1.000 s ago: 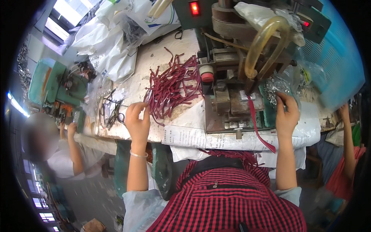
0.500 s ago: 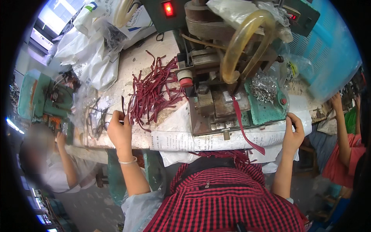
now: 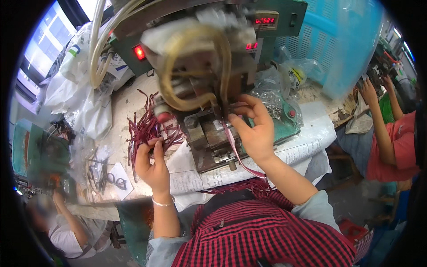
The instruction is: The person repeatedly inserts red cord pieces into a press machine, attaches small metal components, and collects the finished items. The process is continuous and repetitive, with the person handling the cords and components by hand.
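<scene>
My left hand (image 3: 153, 171) is over the near edge of a pile of dark red strips (image 3: 144, 127), thumb and forefinger nearly together. Whatever lies between them is too small to make out. Beneath the head of a bench press (image 3: 202, 147), my right hand (image 3: 258, 131) reaches in from the right, thumb and forefinger drawn together close to the press point. Anything in that pinch is hidden. One red strip (image 3: 235, 149) runs from the press bed over the bench edge toward my apron. Small metal pieces lie in the green tray (image 3: 287, 131) behind my right hand.
A blurred clear hose (image 3: 171, 66) loops in front of the press. White plastic bags (image 3: 82, 95) fill the back left; scissors (image 3: 116, 180) lie beside the strips. A blue crate (image 3: 318, 40) stands back right. Other people work at far left and right. More strips lie on my lap.
My right hand has moved left and inward from the bench's right side to the press point. The left hand has come against the strip pile. The view has shifted to the right.
</scene>
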Available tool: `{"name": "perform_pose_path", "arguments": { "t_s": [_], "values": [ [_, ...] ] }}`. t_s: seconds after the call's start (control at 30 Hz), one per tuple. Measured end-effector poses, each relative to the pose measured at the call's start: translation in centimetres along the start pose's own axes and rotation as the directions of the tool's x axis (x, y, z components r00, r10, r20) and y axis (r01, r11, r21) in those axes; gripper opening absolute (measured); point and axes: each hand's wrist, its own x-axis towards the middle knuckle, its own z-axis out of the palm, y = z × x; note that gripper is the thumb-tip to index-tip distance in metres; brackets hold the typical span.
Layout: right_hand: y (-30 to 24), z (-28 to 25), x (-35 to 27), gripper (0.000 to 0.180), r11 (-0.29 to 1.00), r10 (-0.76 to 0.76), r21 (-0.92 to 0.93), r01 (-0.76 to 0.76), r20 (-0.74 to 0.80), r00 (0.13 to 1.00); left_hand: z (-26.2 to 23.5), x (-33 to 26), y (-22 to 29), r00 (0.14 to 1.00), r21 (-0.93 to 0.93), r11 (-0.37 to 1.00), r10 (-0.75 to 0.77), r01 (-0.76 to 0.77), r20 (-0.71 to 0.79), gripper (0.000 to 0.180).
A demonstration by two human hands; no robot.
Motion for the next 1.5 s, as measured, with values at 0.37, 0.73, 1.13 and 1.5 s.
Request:
{"name": "perform_pose_path", "arguments": {
  "t_s": [0.37,0.73,1.13,1.5],
  "values": [
    [-6.4,-1.8,0.0,0.066,0.988,0.15,-0.092,-0.125,0.359,0.921,5.6,-0.6,8.5,0.592,-0.017,0.642,0.716,-0.766,0.369,0.021],
    [5.0,-14.5,-1.2,0.022,0.654,-0.043,-0.755,-0.056,-0.111,0.993,7.5,-0.3,6.8,0.564,-0.119,0.634,0.746,-0.764,0.354,0.028],
    [5.9,-12.1,-2.3,0.006,0.323,-0.104,-0.946,0.033,-0.001,0.995,0.4,-4.4,-1.8,0.958,0.072,0.965,0.238,-0.252,0.162,0.025],
    [5.1,-10.2,-1.0,0.011,0.707,-0.221,-0.704,0.062,-0.137,0.966,-1.2,2.6,-13.8,0.904,0.715,0.625,-0.033,-0.314,0.426,0.011]
  ]
}}
